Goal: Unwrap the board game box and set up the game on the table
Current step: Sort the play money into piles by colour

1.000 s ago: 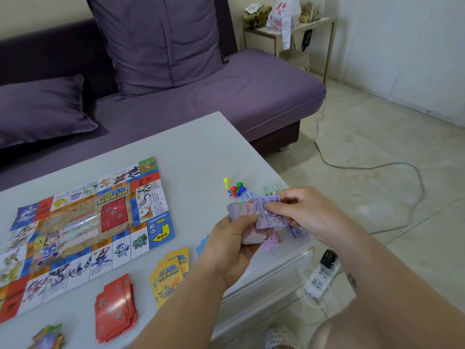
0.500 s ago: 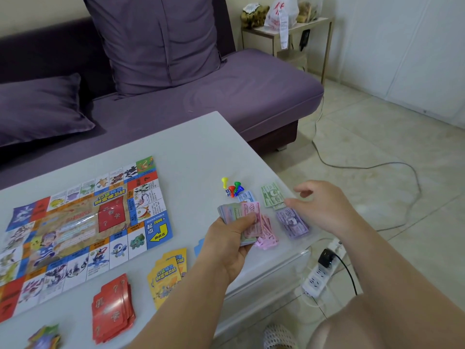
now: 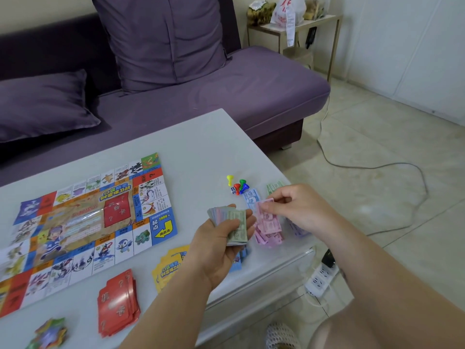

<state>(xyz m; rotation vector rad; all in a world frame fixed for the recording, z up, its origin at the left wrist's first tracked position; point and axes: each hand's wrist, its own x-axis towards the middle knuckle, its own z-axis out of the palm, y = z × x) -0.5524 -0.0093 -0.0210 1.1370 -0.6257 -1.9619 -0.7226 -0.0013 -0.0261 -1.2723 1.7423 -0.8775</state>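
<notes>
The colourful game board [image 3: 88, 222] lies flat on the white table [image 3: 196, 152]. My left hand [image 3: 221, 245] grips a fanned stack of play money [image 3: 231, 222] above the table's right part. My right hand [image 3: 299, 210] pinches a pink note [image 3: 264, 207] just over the pink pile [image 3: 270, 231]. Blue notes [image 3: 251, 196], green notes [image 3: 274, 186] and purple notes [image 3: 298, 230], half hidden by my right hand, lie around it. Several coloured pawns [image 3: 237, 183] and a die [image 3: 233, 190] stand beyond the piles.
Red cards [image 3: 118, 303] and yellow cards [image 3: 168, 268] lie near the front edge, with small blue cards [image 3: 237, 263] under my left hand and a mixed card pile [image 3: 50, 333] at bottom left. A purple sofa [image 3: 226, 96] stands behind. A power strip [image 3: 320, 280] and cable lie on the floor.
My right hand let go of a purple note on the purple pile, then came back to the stack and drew off a pink note, now held over the pink pile.
</notes>
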